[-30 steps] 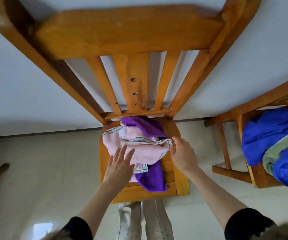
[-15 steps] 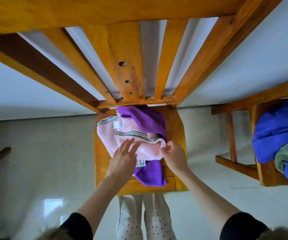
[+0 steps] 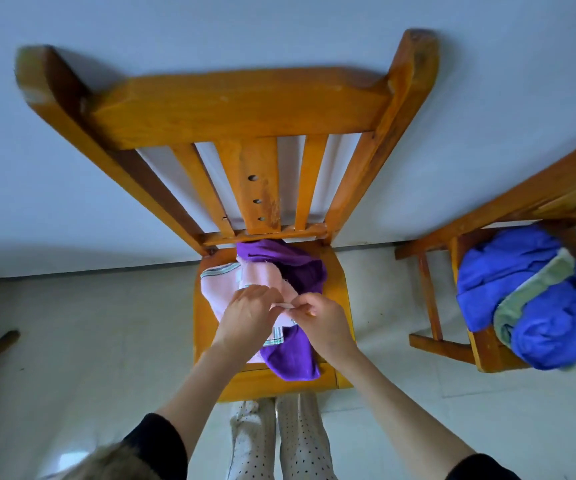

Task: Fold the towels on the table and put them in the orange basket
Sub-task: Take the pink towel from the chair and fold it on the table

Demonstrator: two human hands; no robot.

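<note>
Hands: left hand [image 3: 245,315] and right hand [image 3: 321,318] pinch pink towel [image 3: 226,289] edge, frame centre.
Beneath: purple towel [image 3: 290,355] on chair [image 3: 245,109].

Both hands [image 3: 248,315] pinching pink towel [image 3: 262,278], wooden chair [image 3: 340,299]

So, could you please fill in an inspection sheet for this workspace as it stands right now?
Surface: wooden chair seat serves as the work surface; no table seen.
Job's things: pink towel lies crumpled over a purple towel on the seat; no orange basket seen.
Clutter: blue towels with a pale green cloth heaped on a second chair to the right.
Hands: left hand and right hand both pinch the pink towel's edge.
Cables: nothing seen.
Surroundings: pale wall, tiled floor, the person's dotted trousers below.
</note>
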